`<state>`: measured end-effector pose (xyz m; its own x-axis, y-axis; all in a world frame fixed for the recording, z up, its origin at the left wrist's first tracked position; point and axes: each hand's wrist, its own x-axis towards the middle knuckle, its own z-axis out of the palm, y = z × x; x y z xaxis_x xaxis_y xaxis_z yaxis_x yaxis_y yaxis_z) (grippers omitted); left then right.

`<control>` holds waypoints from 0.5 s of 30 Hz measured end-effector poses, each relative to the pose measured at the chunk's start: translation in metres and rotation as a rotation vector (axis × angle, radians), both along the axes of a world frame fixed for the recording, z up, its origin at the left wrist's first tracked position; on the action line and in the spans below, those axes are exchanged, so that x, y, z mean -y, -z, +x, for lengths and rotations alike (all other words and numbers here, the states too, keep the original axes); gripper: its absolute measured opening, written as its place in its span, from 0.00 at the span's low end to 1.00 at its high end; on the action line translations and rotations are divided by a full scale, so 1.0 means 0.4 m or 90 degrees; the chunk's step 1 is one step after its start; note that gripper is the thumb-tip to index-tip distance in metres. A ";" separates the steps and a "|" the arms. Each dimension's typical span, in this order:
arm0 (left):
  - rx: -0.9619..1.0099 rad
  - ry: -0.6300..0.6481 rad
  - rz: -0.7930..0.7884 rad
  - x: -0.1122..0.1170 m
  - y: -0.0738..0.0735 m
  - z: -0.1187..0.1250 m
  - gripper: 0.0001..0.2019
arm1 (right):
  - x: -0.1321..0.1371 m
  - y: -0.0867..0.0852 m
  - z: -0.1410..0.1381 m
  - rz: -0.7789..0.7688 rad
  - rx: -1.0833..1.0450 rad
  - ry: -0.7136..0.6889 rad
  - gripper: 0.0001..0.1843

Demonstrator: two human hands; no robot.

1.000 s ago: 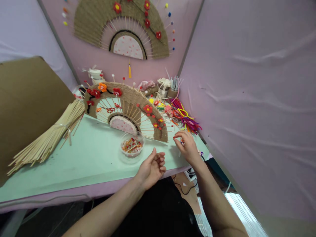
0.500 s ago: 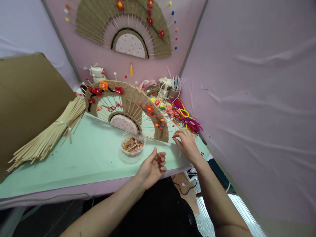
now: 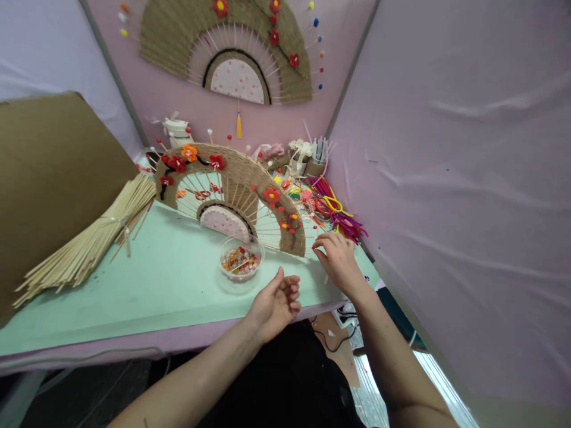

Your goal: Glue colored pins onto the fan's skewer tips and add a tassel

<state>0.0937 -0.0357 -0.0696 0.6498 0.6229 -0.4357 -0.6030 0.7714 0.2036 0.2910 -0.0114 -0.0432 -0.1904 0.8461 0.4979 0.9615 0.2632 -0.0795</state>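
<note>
Woven fan (image 3: 241, 159) beyond the left hand (image 3: 273, 308) could, I judge, shift if bumped, arch pointing away, long axis slanting far left to near right; that hand loosely curled, nothing held; right hand (image 3: 338, 260) pinched on a small red bead (image 3: 313, 247), droppable should grip slacken.

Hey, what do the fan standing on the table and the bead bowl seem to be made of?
Fan: matte, probably jute twine, from its rough brown strands. Bowl: smooth, shiny, likely plastic though possibly glass; its wall looks see-through around the beads.
</note>
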 end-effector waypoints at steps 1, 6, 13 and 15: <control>-0.001 0.001 -0.001 0.000 0.000 0.000 0.20 | 0.000 0.000 0.000 0.002 -0.002 -0.001 0.05; 0.009 0.004 0.007 0.000 0.007 0.001 0.19 | -0.001 0.007 0.001 0.008 -0.023 -0.002 0.04; 0.012 0.007 0.027 0.000 0.014 0.001 0.17 | 0.001 0.013 -0.001 0.016 -0.055 -0.012 0.04; -0.001 0.003 0.053 0.001 0.008 0.002 0.16 | 0.002 0.014 -0.001 0.016 -0.061 -0.012 0.04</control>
